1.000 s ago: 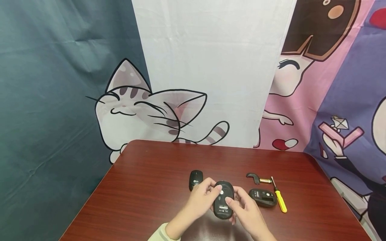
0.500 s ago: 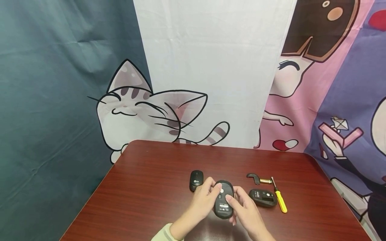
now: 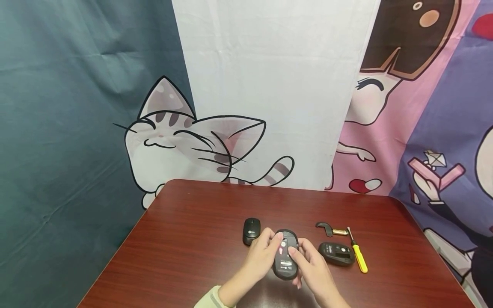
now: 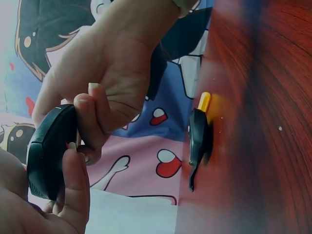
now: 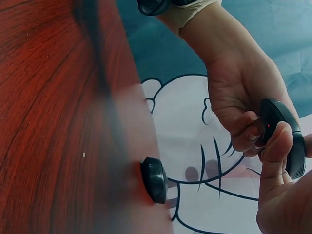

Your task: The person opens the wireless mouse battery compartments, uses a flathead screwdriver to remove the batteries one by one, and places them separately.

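In the head view, both hands hold a black computer mouse [image 3: 285,266] above the table, its underside with label and switch facing up. My left hand [image 3: 259,257] grips its left side, thumb on the underside near the far end. On the opposite side my right hand [image 3: 316,271] grips it, thumb pressed on the underside near the middle. A reddish glow shows at the sensor opening, and the right wrist view has a red dot on the mouse [image 5: 278,117]. Fingers beneath the mouse are partly hidden in the head view.
Another black mouse [image 3: 251,231] lies right side up beyond my left hand. To the right, an overturned mouse [image 3: 331,252] shows its battery compartment. Near it lie a black battery cover [image 3: 326,227], a battery [image 3: 340,232] and a yellow-handled screwdriver [image 3: 360,259] on the red-brown table [image 3: 173,248].
A reddish glow now shows at the held mouse's sensor opening, which looked dark before. My left hand and forearm have shifted slightly right; both hands keep their grip.
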A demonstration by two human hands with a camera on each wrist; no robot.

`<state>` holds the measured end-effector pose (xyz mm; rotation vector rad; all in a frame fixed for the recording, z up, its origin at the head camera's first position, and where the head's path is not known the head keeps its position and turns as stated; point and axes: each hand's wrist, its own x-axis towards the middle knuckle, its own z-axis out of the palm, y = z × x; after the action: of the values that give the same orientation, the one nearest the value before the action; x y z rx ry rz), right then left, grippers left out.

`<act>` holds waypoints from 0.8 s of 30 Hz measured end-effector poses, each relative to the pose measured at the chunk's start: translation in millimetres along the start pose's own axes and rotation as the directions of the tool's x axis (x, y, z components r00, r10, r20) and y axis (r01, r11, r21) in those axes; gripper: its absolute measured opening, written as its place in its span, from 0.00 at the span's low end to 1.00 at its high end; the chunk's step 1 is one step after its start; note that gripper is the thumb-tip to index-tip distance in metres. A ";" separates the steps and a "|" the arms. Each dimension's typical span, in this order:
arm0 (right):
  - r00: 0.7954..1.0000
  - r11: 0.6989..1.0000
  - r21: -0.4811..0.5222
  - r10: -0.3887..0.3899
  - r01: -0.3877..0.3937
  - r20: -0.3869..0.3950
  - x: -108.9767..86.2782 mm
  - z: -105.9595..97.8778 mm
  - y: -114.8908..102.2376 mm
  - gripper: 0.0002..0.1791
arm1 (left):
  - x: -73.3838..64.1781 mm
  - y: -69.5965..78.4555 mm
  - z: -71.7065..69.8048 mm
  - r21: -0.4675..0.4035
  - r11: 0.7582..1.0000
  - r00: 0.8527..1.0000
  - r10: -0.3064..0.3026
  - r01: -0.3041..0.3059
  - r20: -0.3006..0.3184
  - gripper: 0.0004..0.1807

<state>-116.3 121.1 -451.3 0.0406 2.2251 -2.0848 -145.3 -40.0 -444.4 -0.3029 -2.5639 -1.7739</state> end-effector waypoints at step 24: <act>0.998 0.997 0.081 0.013 -0.018 0.057 -0.3 -3.3 -0.3 0.23 | -7.6 -1.1 -8.4 -0.370 0.912 0.953 -0.064 0.175 0.295 0.21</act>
<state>-116.2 124.3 -450.8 0.0044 2.1006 -2.1398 -138.9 -49.3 -443.3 -0.4329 -2.4119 -2.4587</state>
